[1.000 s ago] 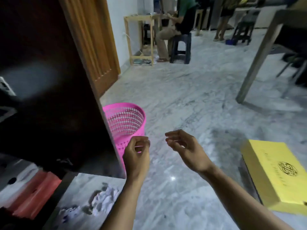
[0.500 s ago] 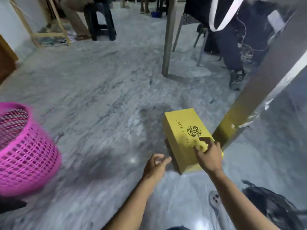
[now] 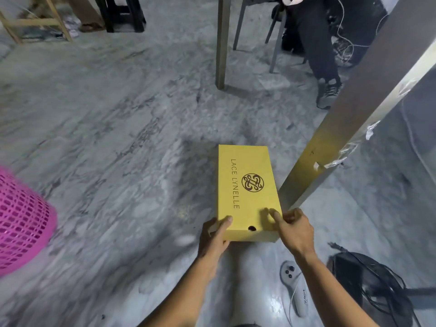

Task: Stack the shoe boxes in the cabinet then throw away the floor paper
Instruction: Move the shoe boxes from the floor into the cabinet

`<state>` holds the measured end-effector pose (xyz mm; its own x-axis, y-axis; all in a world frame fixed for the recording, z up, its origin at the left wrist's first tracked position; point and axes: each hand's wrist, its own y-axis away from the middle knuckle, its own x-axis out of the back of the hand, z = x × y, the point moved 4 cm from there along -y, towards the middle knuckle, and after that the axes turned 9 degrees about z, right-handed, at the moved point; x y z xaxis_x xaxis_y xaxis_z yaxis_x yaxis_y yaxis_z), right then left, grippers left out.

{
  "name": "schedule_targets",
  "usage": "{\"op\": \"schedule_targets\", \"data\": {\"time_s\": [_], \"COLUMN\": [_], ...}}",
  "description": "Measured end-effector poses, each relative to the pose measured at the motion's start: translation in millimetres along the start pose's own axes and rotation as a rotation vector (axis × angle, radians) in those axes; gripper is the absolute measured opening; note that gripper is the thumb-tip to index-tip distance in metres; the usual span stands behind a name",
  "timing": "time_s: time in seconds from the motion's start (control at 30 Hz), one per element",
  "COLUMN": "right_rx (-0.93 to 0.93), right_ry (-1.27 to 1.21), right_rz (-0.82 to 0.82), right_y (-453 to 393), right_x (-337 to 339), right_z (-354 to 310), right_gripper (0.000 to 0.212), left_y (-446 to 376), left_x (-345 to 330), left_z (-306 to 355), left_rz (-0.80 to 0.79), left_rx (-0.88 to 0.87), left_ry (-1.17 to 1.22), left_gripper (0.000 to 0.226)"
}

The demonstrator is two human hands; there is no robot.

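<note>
So the yellow shoe box [image 3: 246,187], lid printed "LACE LYNELLE" with a round emblem, is seen lying flat on the grey marbled floor [image 3: 118,138], just below frame centre, its long side running from 12 to 6 o'clock. Its near end is gripped from both sides: the left hand [image 3: 213,237] is wrapped round the near-left corner, thumb laid on the lid and fingers curled under the edge, while the right hand [image 3: 295,230] is clamped on the near-right corner with fingers spread over the top. Whether the box is lifted off the floor yet can't be told.

A slanted table leg [image 3: 342,128] is touched or nearly touched by the box's right edge, at about 3 o'clock. A pink mesh basket [image 3: 21,223] is cut off by the frame way over at 9 o'clock. At 5 o'clock, a grey controller [image 3: 295,289] and a black cable tangle [image 3: 377,284] are found on the floor. Up at 1 o'clock, a seated person's dark trouser leg and shoe [image 3: 328,93] can be made out.
</note>
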<state>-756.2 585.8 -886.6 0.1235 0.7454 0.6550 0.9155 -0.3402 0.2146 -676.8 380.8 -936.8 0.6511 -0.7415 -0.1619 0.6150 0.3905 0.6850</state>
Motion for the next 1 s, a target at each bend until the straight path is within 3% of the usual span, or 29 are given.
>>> {"op": "schedule_targets", "data": {"time_s": [0.13, 0.23, 0.37, 0.47, 0.57, 0.67, 0.77, 0.83, 0.93, 1.0], "right_rx": [-0.074, -0.080, 0.002, 0.102, 0.216, 0.348, 0.486, 0.563, 0.698, 0.761], "right_ry": [-0.246, -0.416, -0.572, -0.626, -0.630, -0.583, -0.533, -0.512, -0.488, -0.482], "right_rz": [-0.162, -0.336, -0.516, -0.568, -0.659, -0.790, -0.906, -0.972, -1.100, -1.173], "right_y": [-2, -3, 20, 51, 95, 143, 201, 239, 312, 356], "right_x": [-18, -42, -69, -85, -100, -111, -122, -127, -135, -136], "right_z": [-19, -47, -84, -113, -150, -187, -227, -252, -291, -310], "right_gripper": [0.043, 0.067, 0.080, 0.088, 0.092, 0.095, 0.092, 0.093, 0.095, 0.099], "left_y": [8, 19, 40, 59, 75, 93, 117, 141, 183, 211], "left_x": [52, 97, 146, 176, 219, 258, 304, 331, 384, 417], "left_z": [0, -2, 1, 23, 59, 98, 134, 149, 160, 164], "left_rz": [-0.043, -0.088, -0.146, -0.166, -0.048, 0.052, 0.107, 0.125, 0.193, 0.302], "left_rx": [0.010, 0.003, -0.002, -0.070, -0.188, -0.310, -0.417, -0.446, -0.476, -0.495], "left_ry": [-0.009, 0.000, 0.009, -0.066, -0.036, 0.072, 0.134, 0.171, 0.218, 0.216], "left_gripper": [0.048, 0.067, 0.108, 0.117, 0.113, 0.090, 0.082, 0.083, 0.061, 0.068]}}
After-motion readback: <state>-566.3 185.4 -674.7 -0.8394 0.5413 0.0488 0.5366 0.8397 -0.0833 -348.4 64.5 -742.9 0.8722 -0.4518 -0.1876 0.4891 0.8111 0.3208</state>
